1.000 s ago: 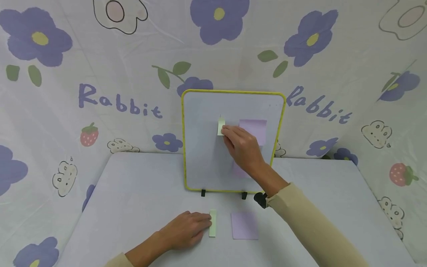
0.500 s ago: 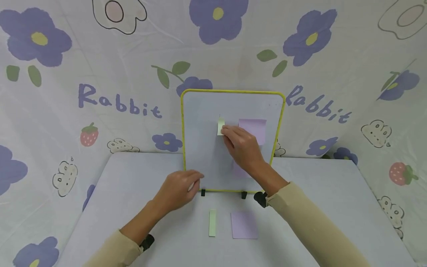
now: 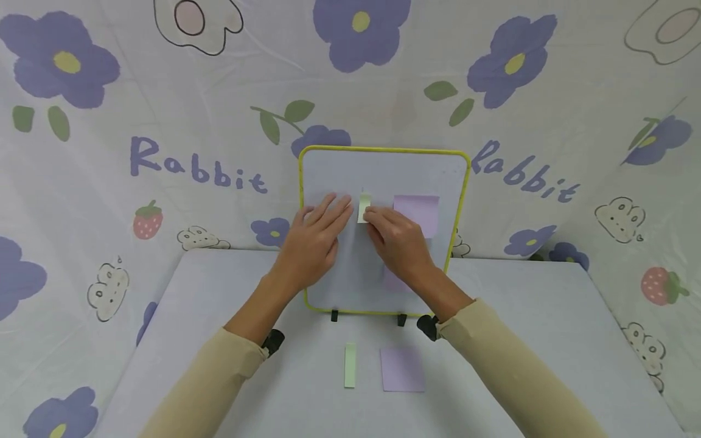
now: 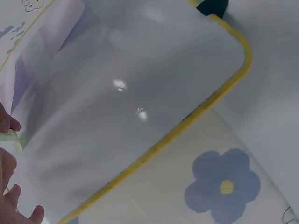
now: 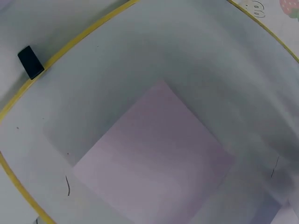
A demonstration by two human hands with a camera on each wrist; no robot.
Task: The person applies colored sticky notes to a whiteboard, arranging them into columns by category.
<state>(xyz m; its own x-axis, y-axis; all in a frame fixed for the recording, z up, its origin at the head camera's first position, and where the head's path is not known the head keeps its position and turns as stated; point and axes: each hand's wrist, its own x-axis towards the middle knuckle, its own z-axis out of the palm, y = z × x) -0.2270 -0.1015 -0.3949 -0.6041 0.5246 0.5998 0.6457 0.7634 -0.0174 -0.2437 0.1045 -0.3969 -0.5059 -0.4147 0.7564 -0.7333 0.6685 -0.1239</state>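
A whiteboard [image 3: 328, 173] with a yellow frame stands upright at the back of the table. My right hand [image 3: 402, 243] pinches the lower right part of a narrow pale green sticky note [image 3: 364, 210] against the board. To the left of that note, my left hand [image 3: 312, 246] is raised before the board with its fingers extended; whether they touch it, I cannot tell. At the left edge of the left wrist view, fingers hold the green note's curling end. A purple sticky note [image 3: 424, 214] is on the board's right side. Lower down, another purple note [image 5: 154, 154] is partly behind my right hand in the head view.
On the table before the board lie a narrow green sticky note pad [image 3: 350, 366] and a square purple one [image 3: 402, 370]. Black feet [image 3: 334, 316] support the board's lower edge. A flowered cloth [image 3: 219, 121] hangs behind.
My left hand has left the green pad on the table, risen to the board and straightened its fingers beside the green note. The right hand keeps its place on the note.
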